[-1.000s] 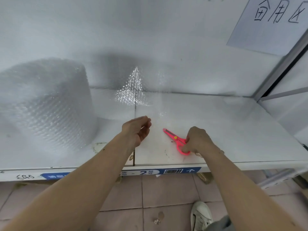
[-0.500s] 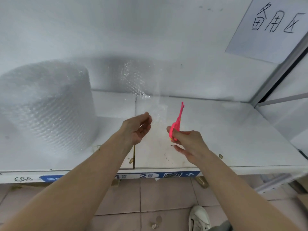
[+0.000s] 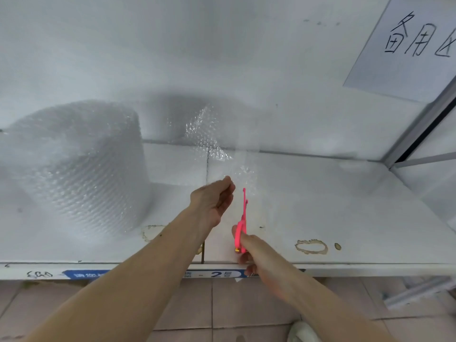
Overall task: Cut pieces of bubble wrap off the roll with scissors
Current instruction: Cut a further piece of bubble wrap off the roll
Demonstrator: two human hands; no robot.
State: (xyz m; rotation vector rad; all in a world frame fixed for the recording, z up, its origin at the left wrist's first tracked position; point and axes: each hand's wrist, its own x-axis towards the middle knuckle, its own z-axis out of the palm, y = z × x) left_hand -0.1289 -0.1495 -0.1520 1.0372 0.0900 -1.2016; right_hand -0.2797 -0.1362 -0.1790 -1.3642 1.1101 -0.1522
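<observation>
A big roll of bubble wrap (image 3: 74, 166) stands on the left of the white shelf (image 3: 333, 206). A loose sheet of bubble wrap (image 3: 209, 137) runs from it toward the middle and rises off the shelf. My left hand (image 3: 213, 201) pinches the sheet's near edge between thumb and fingers. My right hand (image 3: 249, 253) grips the handles of pink scissors (image 3: 243, 215). The blades point away from me, just right of my left hand, at the sheet's edge. Whether the blades are apart is hard to tell.
A white wall closes off the back of the shelf, with a handwritten paper sign (image 3: 407, 45) at the upper right. A metal frame post (image 3: 419, 127) stands at the right. The shelf's front edge carries a blue label (image 3: 214, 274). Tiled floor and a white shoe (image 3: 301, 332) lie below.
My right hand picked the scissors up off the shelf, turned them upright, then drew back toward me with the blades aimed at the sheet. The sheet lifted higher in my left hand.
</observation>
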